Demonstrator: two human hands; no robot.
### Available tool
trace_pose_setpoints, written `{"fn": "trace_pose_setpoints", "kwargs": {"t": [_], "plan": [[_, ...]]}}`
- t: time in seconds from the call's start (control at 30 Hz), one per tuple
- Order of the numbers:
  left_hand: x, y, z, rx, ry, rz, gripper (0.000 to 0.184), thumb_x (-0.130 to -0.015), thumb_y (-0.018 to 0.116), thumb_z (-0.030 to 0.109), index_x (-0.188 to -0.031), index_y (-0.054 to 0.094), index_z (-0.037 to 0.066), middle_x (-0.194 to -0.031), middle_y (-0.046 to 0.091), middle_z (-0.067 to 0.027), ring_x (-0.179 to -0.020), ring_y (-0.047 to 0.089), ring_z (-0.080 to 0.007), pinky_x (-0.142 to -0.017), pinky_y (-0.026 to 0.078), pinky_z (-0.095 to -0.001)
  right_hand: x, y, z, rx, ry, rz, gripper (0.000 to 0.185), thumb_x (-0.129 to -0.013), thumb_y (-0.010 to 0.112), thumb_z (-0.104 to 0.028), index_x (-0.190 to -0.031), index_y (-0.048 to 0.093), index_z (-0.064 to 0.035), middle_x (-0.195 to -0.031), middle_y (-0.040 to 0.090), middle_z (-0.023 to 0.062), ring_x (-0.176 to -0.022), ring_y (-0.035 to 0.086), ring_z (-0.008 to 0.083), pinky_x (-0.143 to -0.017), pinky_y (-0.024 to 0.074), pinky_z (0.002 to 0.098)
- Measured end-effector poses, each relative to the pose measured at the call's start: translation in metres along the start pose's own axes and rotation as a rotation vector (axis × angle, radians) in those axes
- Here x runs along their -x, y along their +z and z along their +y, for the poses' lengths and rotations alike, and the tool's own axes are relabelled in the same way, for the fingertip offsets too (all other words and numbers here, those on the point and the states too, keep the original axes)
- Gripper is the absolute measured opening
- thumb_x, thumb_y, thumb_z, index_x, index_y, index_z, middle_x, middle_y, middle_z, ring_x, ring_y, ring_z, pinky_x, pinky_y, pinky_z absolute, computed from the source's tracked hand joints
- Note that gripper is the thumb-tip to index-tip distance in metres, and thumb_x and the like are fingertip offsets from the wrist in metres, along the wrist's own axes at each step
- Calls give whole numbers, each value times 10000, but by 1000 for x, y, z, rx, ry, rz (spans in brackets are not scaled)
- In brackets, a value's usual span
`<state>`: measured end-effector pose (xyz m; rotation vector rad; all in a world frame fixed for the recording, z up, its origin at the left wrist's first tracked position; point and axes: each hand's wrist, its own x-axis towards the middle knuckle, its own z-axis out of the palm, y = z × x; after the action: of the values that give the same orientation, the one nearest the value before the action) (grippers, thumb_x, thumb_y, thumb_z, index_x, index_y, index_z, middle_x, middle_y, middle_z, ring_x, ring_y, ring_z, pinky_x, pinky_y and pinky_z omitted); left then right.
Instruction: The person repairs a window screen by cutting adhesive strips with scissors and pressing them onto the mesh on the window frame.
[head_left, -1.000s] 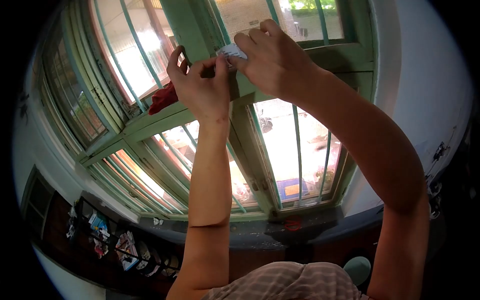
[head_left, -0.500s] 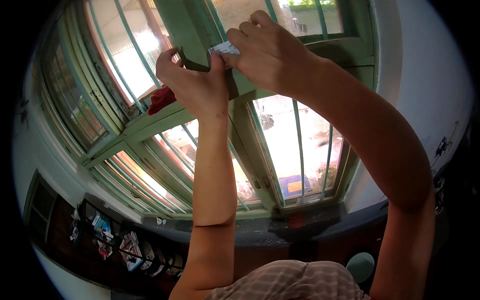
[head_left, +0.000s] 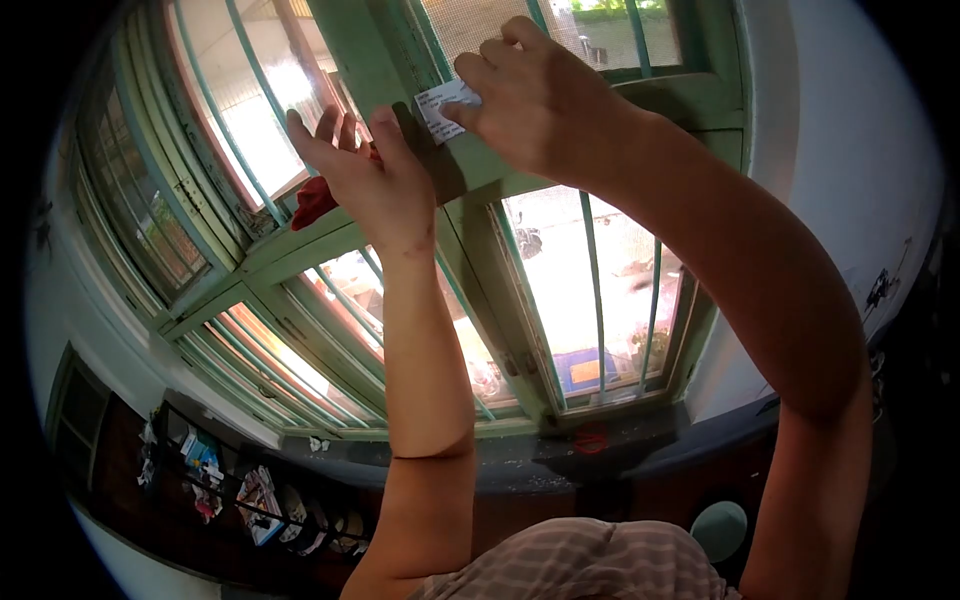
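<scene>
My right hand (head_left: 540, 105) has its fingers curled, and its thumb lies over a small white printed paper slip (head_left: 436, 108). The slip sits flat against or just in front of the green wooden window frame (head_left: 365, 45); which of the two I cannot tell. To its left, my left hand (head_left: 378, 185) is open with fingers spread, apart from the slip. A red cloth (head_left: 314, 203) shows behind and beside the left hand, partly hidden by it. Whether the palm touches this cloth is not visible.
Green vertical bars (head_left: 592, 300) run across the bright window panes. A white wall (head_left: 840, 180) stands on the right. Below is a dark ledge (head_left: 640, 450), with a pale green round container (head_left: 719, 531) near my body. A rack of magazines (head_left: 258, 508) stands at lower left.
My left hand has let go of the paper slip, moved left and spread its fingers. More of the slip's printed face shows now. The right hand has barely moved.
</scene>
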<state>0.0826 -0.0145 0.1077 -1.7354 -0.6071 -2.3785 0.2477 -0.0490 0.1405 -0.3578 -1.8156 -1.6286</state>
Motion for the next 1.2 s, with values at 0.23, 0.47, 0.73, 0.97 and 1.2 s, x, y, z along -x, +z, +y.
{"fn": "trace_pose_setpoints", "kwargs": {"t": [0.23,0.47,0.73,0.97,1.2], "plan": [[-8,-1,13,5,-185,-236,790,-765,701,187,-1352,241,-74,-1243,470,-234,-1150,487,-322,-934,403,-355,-1,-6,0,11,36,-104,109,-746,651,-149,-729,697,-52,-804,593,104,-752,558,215,-755,400,364],[-3,6,10,-254,18,-169,738,-712,712,155,-1308,339,-68,-1116,497,-234,-1050,488,-399,-920,392,-411,-4,-13,5,-18,97,-233,82,-712,630,-160,-729,692,-109,-840,589,74,-801,580,211,-795,380,366],[-1,11,9,-428,72,-114,740,-727,681,181,-1323,321,-69,-1152,490,-241,-1062,501,-394,-896,422,-421,-6,-12,6,40,128,-306,64,-679,636,-164,-720,681,-143,-844,586,69,-824,586,190,-802,361,354],[3,17,5,-516,161,-60,723,-723,660,190,-1301,333,-97,-1183,507,-264,-1030,530,-405,-845,459,-430,1,-8,9,66,125,-268,58,-684,646,-188,-724,680,-162,-840,584,56,-822,592,190,-794,369,352],[5,15,28,-600,22,-114,824,-716,680,177,-1370,231,-47,-1179,527,-246,-940,588,-389,-771,487,-426,-3,-16,6,64,143,-423,284,-662,740,-235,-909,699,-103,-980,581,72,-941,563,222,-820,439,349]]}}
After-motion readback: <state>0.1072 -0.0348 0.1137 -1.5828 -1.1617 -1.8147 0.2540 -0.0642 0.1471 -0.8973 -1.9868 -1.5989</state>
